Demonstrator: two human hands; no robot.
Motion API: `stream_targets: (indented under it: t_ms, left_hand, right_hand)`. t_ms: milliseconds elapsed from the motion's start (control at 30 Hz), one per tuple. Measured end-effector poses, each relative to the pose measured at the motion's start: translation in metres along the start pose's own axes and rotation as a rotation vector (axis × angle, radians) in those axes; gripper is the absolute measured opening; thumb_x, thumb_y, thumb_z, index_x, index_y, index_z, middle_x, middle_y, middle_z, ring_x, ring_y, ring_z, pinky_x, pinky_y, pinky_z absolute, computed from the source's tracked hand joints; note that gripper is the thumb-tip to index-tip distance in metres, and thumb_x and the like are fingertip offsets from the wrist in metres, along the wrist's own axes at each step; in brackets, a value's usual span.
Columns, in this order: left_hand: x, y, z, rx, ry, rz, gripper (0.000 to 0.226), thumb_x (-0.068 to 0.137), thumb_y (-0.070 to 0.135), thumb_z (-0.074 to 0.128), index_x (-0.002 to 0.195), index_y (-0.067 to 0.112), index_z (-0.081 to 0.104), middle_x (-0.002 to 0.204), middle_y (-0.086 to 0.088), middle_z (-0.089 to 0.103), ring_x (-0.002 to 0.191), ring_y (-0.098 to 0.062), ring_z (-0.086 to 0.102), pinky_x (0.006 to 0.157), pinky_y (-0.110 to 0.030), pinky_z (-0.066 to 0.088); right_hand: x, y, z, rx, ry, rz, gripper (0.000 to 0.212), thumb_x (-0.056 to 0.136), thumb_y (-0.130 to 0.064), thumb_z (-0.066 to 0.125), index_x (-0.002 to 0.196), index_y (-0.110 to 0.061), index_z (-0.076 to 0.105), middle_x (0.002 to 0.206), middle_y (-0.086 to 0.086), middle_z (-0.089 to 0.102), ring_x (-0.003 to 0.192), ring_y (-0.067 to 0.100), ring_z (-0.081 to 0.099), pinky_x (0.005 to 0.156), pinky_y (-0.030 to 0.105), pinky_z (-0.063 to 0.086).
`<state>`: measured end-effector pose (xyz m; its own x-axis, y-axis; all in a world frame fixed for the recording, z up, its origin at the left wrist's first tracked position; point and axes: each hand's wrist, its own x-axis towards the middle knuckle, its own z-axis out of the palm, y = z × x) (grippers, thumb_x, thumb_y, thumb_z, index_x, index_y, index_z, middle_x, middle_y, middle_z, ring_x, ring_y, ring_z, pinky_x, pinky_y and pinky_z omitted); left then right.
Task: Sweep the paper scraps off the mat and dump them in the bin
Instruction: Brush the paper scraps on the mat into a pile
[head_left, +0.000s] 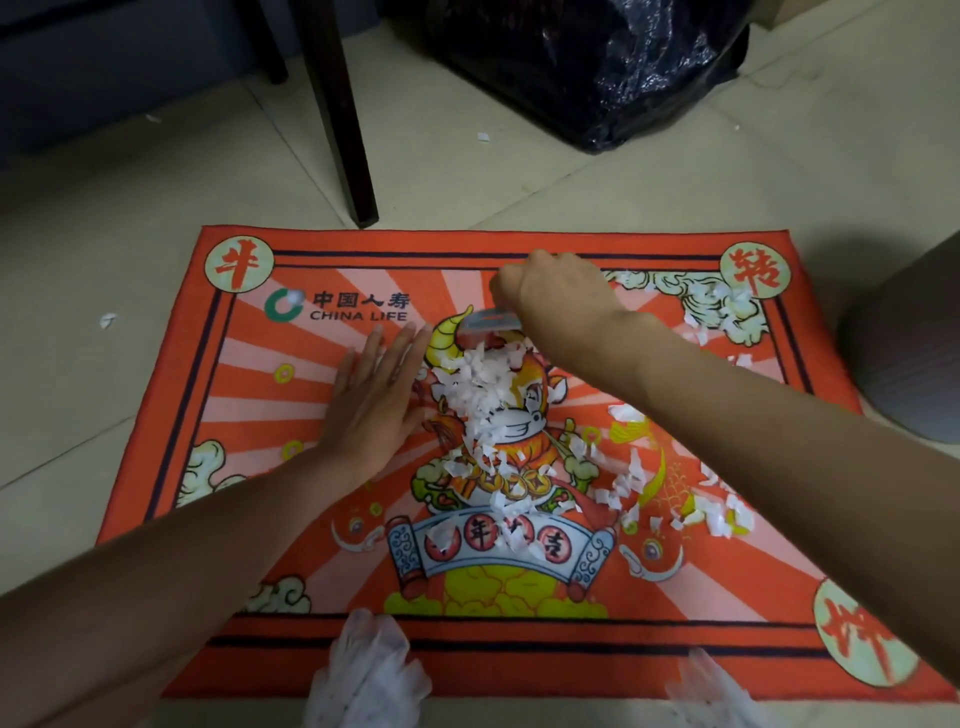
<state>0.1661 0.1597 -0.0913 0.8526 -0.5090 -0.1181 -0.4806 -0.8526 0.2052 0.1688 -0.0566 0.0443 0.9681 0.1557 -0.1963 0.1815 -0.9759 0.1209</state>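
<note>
Left hand (371, 395) flat, fingers straight, pressed on the mat (249, 415) beside the scrap pile. Right hand (550, 291) curled round a small grey tool (491, 319), possibly a scraper, at the pile's far end. Paper scraps (483, 395) heaped mid-mat; loose ones remain scattered to the right, a few on the floor (130, 171). Gathering looks partly done. Black bag (613, 67) beyond the mat, perhaps the bin; dumping not begun.
</note>
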Motion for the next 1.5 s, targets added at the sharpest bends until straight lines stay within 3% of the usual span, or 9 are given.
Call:
stream_targets:
  t_ms: [267,467,733,867,1033,1133,1233,1367,1500]
  left_hand:
    - [0.031,-0.013,-0.018,0.12,-0.052,0.143,0.109,0.081,0.056,0.063,0.154,0.032,-0.015,0.164,0.001,-0.013,0.149,-0.03,-0.015,0.118,-0.05,-0.006]
    - [0.065,-0.015,-0.034,0.39,-0.066,0.327,0.129,0.063,0.068,0.07,0.156,0.027,-0.009,0.165,-0.004,0.0,0.151,-0.033,-0.004,0.12,-0.054,0.008]
    - [0.07,-0.003,-0.04,0.436,-0.071,0.38,0.144,0.052,0.058,0.084,0.155,0.028,-0.012,0.165,-0.005,0.003,0.15,-0.033,-0.002,0.119,-0.056,0.012]
    - [0.061,0.005,-0.042,0.407,-0.037,0.374,0.142,0.057,0.037,0.091,0.155,0.029,-0.011,0.165,-0.005,0.004,0.151,-0.034,0.0,0.119,-0.054,0.012]
    - [0.052,0.013,-0.039,0.394,0.019,0.393,0.132,0.063,0.006,0.086,0.157,0.028,-0.004,0.165,-0.004,0.007,0.151,-0.033,0.001,0.119,-0.054,0.013]
    - [0.043,0.017,-0.037,0.404,0.056,0.397,0.129,0.064,-0.009,0.076,0.156,0.029,-0.005,0.165,-0.002,0.009,0.151,-0.032,0.001,0.118,-0.054,0.014]
    - [0.039,0.019,-0.035,0.396,0.065,0.405,0.128,0.064,-0.01,0.074,0.156,0.03,-0.006,0.165,-0.001,0.004,0.151,-0.031,-0.003,0.118,-0.054,0.013]
    - [0.035,0.022,-0.036,0.403,0.036,0.4,0.129,0.067,-0.008,0.076,0.156,0.031,-0.008,0.165,-0.001,0.0,0.151,-0.031,-0.006,0.119,-0.053,0.006]
    - [0.034,0.02,-0.035,0.446,-0.056,0.348,0.142,0.06,0.016,0.091,0.154,0.031,-0.015,0.165,-0.001,-0.004,0.151,-0.03,-0.008,0.117,-0.046,-0.011]
  right_hand:
    - [0.025,0.073,-0.007,0.036,0.099,0.15,0.045,0.087,0.002,0.054,0.129,-0.014,0.055,0.122,0.021,0.052,0.11,0.041,0.053,0.085,0.04,0.044]
    - [0.031,0.088,0.014,0.034,0.043,0.178,0.046,0.088,0.005,0.053,0.131,-0.009,0.052,0.124,0.022,0.051,0.109,0.041,0.054,0.086,0.04,0.045]
    - [0.021,0.068,0.055,0.17,0.07,0.118,0.029,0.094,-0.011,0.053,0.123,-0.013,0.057,0.112,0.018,0.056,0.097,0.036,0.058,0.071,0.034,0.041]
    - [0.011,0.058,0.065,0.252,0.098,0.068,0.021,0.095,-0.022,0.053,0.111,-0.014,0.064,0.098,0.013,0.063,0.085,0.033,0.06,0.066,0.033,0.044]
    - [-0.017,0.032,0.06,0.282,0.077,-0.001,0.018,0.093,-0.012,0.054,0.108,-0.014,0.063,0.097,0.009,0.064,0.074,0.026,0.053,0.065,0.033,0.046]
    - [-0.036,0.016,0.055,0.271,0.048,-0.052,0.02,0.094,-0.007,0.051,0.11,-0.014,0.061,0.101,0.007,0.062,0.085,0.027,0.061,0.065,0.031,0.041]
    - [-0.049,0.011,0.052,0.263,0.05,-0.078,0.028,0.091,0.0,0.052,0.113,-0.015,0.058,0.105,0.006,0.059,0.092,0.028,0.061,0.064,0.03,0.035]
    - [-0.051,0.022,0.05,0.297,0.117,0.007,0.028,0.087,0.004,0.057,0.108,-0.014,0.059,0.092,0.003,0.06,0.083,0.026,0.064,0.06,0.031,0.043]
    - [-0.049,0.048,0.048,0.313,0.213,0.07,0.021,0.088,-0.003,0.06,0.103,-0.016,0.066,0.091,0.003,0.066,0.078,0.025,0.065,0.065,0.034,0.055]
